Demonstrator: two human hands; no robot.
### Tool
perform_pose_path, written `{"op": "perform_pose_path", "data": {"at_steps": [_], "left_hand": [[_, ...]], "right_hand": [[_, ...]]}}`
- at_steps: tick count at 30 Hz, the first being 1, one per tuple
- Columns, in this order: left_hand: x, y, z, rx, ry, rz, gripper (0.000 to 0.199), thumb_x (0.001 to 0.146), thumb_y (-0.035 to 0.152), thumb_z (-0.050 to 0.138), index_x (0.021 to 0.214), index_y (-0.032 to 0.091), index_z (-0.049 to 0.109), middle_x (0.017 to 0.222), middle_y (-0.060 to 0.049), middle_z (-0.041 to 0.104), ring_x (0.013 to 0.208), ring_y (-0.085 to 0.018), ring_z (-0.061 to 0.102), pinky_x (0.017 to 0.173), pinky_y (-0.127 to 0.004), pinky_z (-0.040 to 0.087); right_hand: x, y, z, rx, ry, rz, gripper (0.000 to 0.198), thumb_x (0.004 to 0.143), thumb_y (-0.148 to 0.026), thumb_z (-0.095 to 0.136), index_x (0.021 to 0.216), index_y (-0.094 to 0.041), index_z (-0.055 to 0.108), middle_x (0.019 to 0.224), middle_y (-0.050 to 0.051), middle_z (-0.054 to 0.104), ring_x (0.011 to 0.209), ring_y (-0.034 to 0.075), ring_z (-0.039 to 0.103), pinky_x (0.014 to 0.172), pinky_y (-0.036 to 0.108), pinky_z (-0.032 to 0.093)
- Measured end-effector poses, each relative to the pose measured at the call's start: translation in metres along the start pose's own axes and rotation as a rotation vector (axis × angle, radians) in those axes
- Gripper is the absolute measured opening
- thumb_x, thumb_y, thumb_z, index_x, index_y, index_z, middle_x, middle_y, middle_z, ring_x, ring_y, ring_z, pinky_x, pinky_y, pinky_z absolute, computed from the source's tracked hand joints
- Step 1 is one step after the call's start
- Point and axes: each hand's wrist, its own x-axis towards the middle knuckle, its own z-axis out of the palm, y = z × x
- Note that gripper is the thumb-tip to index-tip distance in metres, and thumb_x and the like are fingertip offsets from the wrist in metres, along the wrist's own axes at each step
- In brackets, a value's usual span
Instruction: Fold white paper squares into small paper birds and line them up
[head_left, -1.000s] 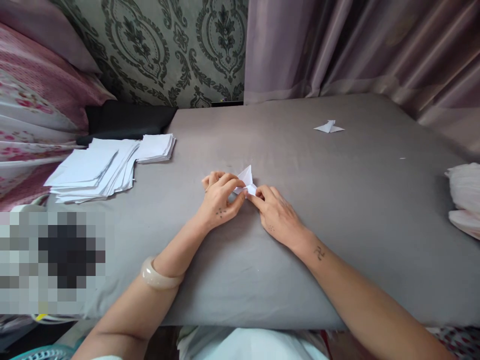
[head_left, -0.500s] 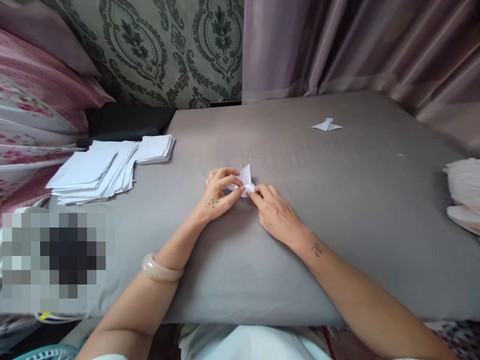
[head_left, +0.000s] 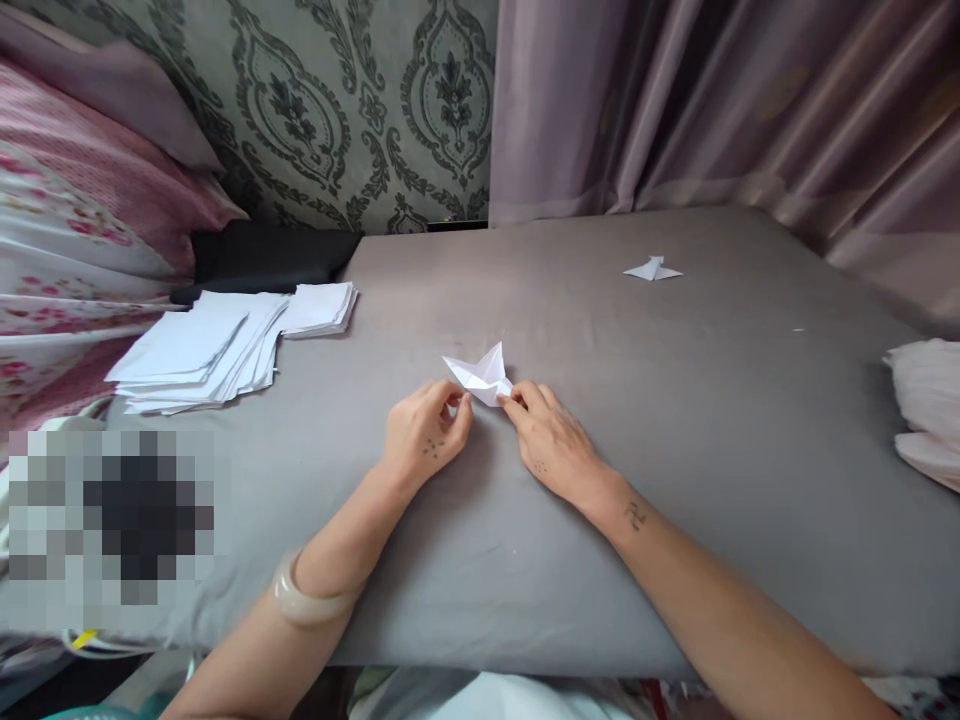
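A white folded paper bird sits in front of me, two pointed flaps rising from its body. My right hand pinches its right end between thumb and fingers. Curled at its near left edge is my left hand, thumb and forefinger pressed together at the paper; the contact itself is partly hidden by the fingers. Farther off to the right lies another folded white paper bird, untouched.
Stacks of white paper sheets lie at the left, with a smaller stack beside them. A black item rests behind. Grey cloth covers the surface. White fabric bunches at the right edge; curtains hang behind.
My left hand has drawn back from over the paper bird toward its near left edge, uncovering the left flap. My right hand keeps its pinch on the right end.
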Motion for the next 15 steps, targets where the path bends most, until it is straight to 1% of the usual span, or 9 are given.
{"op": "perform_pose_path", "data": {"at_steps": [1, 3, 5, 7, 9, 11, 15], "left_hand": [[-0.002, 0.001, 0.001, 0.008, -0.044, -0.001, 0.015, 0.087, 0.027, 0.053, 0.082, 0.018, 0.063, 0.072, -0.001, 0.064, 0.056, -0.009, 0.055, 0.056, -0.022, 0.042], [-0.003, 0.002, 0.006, 0.001, -0.105, 0.007, 0.016, 0.088, 0.027, 0.051, 0.091, 0.018, 0.065, 0.086, -0.003, 0.069, 0.062, -0.010, 0.060, 0.059, -0.022, 0.045], [-0.003, 0.002, 0.012, -0.011, -0.131, 0.035, 0.020, 0.090, 0.026, 0.050, 0.101, 0.019, 0.064, 0.099, -0.005, 0.069, 0.069, -0.011, 0.063, 0.062, -0.023, 0.048], [-0.003, 0.000, 0.017, 0.012, -0.140, 0.085, 0.022, 0.091, 0.026, 0.048, 0.106, 0.018, 0.063, 0.107, -0.006, 0.068, 0.079, -0.015, 0.065, 0.068, -0.025, 0.051], [-0.003, -0.001, 0.019, 0.057, -0.157, 0.147, 0.024, 0.092, 0.025, 0.046, 0.109, 0.018, 0.062, 0.111, -0.007, 0.067, 0.092, -0.019, 0.064, 0.074, -0.029, 0.053], [-0.003, -0.002, 0.019, 0.107, -0.175, 0.202, 0.026, 0.094, 0.024, 0.044, 0.110, 0.018, 0.062, 0.112, -0.007, 0.066, 0.099, -0.021, 0.062, 0.079, -0.031, 0.053], [-0.003, 0.000, 0.016, 0.197, -0.220, 0.308, 0.029, 0.095, 0.023, 0.039, 0.110, 0.017, 0.063, 0.112, -0.008, 0.066, 0.095, -0.021, 0.061, 0.080, -0.034, 0.053]], "right_hand": [[0.000, 0.000, 0.000, -0.004, 0.000, -0.002, 0.039, 0.094, -0.009, 0.032, 0.124, -0.016, 0.056, 0.108, 0.011, 0.058, 0.094, 0.022, 0.049, 0.073, 0.033, 0.044], [0.000, 0.000, 0.001, -0.013, -0.001, -0.006, 0.037, 0.092, -0.008, 0.035, 0.120, -0.017, 0.058, 0.108, 0.011, 0.058, 0.094, 0.022, 0.049, 0.075, 0.033, 0.044], [0.000, 0.000, 0.001, -0.022, -0.003, -0.008, 0.036, 0.090, -0.006, 0.037, 0.116, -0.018, 0.059, 0.109, 0.010, 0.057, 0.095, 0.022, 0.049, 0.076, 0.033, 0.044], [0.000, 0.001, 0.001, -0.034, -0.003, -0.005, 0.036, 0.088, -0.005, 0.039, 0.114, -0.019, 0.059, 0.109, 0.009, 0.056, 0.095, 0.022, 0.049, 0.076, 0.032, 0.044], [0.000, 0.001, 0.001, -0.045, -0.010, -0.001, 0.037, 0.088, -0.004, 0.039, 0.114, -0.019, 0.059, 0.108, 0.009, 0.056, 0.095, 0.022, 0.049, 0.075, 0.032, 0.044], [-0.001, 0.000, 0.000, -0.058, -0.021, 0.000, 0.039, 0.087, -0.003, 0.039, 0.115, -0.020, 0.059, 0.107, 0.009, 0.056, 0.094, 0.022, 0.049, 0.075, 0.032, 0.043], [-0.002, -0.001, -0.003, -0.082, -0.037, 0.000, 0.041, 0.088, -0.005, 0.039, 0.118, -0.021, 0.059, 0.106, 0.009, 0.055, 0.092, 0.022, 0.049, 0.074, 0.032, 0.043]]}}
